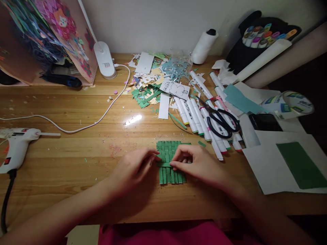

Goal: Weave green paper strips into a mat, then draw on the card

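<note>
Green paper mat (165, 153) (well, it looks like paper, woven from skinny strips) is lying flat on the wooden counter (76, 153), left of the scissors (211, 110) and closer to the person. Right hand (198, 160) has thumb and fingertip pinched on a crosswise strip (164, 164) that runs over the lengthwise ones. Left hand (134, 165) is curled in at the mat's left edge, fingertips right by that strip's end, but honestly can't tell if it's gripping or just resting there. My guess is the whole thing weighs next to nothing and bends easily, kinda floppy where the strips aren't crossed, and maybe a bit slick, so strips could slide or crease if you yank. I'd pinch a strip lightly near its ends and keep the woven part pressed flat, not lift it by one loose tail. Around the scissors: markers (192, 115) underneath and beside them, scrap pile (145, 97) left and further back, glue gun (21, 143) way off left, plain green sheet (301, 165) to the right and nearer the person.
</note>
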A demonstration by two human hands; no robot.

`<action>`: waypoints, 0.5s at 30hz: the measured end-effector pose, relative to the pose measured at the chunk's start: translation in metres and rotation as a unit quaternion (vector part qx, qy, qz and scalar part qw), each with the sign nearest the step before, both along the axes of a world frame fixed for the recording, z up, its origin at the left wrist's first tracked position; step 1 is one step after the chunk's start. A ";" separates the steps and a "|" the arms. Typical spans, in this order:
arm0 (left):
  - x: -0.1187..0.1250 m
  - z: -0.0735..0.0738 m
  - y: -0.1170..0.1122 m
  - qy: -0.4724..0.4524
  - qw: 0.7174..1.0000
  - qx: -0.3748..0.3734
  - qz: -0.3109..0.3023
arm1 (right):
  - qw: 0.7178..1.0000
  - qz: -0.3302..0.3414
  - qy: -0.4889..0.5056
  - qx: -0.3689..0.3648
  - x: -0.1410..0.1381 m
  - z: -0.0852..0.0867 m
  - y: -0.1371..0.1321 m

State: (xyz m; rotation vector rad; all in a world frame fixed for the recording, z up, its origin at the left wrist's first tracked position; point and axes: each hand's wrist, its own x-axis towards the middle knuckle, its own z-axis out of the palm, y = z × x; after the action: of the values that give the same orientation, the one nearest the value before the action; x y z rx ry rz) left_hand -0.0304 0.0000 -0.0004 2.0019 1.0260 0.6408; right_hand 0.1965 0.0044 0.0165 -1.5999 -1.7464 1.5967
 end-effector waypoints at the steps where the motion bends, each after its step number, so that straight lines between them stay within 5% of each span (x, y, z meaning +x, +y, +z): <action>1: 0.000 0.000 0.000 -0.003 1.000 -0.001 0.001 | 1.000 -0.001 -0.002 0.003 0.000 -0.001 0.000; 15: 0.001 0.000 0.001 0.033 0.998 0.059 -0.007 | 0.999 0.008 -0.031 0.034 -0.001 -0.005 -0.001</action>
State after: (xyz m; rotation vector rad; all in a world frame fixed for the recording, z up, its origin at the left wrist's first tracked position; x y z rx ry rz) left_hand -0.0291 0.0008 -0.0007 2.1431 1.0327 0.6441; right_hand 0.1959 0.0034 0.0114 -1.6252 -1.8275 1.4936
